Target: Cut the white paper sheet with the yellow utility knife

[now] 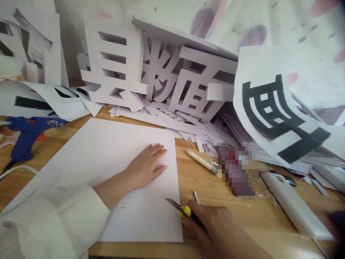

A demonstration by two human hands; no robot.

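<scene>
Cutting step in hand: a strip is being trimmed off the right edge of the white foam board, judging by the faint ruled line running parallel to that edge.

Left hand is being pressed flat on the board, fingers spread and pointing toward the right edge, nothing gripped. Board is lying flat on the wooden table, near edge toward the person.

Right hand is being closed around the yellow utility knife; grip is wrapped tight on the handle, blade extended and angled up-left, tip resting on or just above the board near the ruled line, low on the sheet. Contact can't be confirmed, the view being distorted there.

No ruler is being used along the line.

Next move, as judged: blade to be set on the line and drawn straight along it, board being held steady, left fingers being kept clear of the cutting path.

Nearby: pen just right of the board, blue glue gun at far left, cut-out white characters and paper offcuts piled behind, printed character sheet at right.
</scene>
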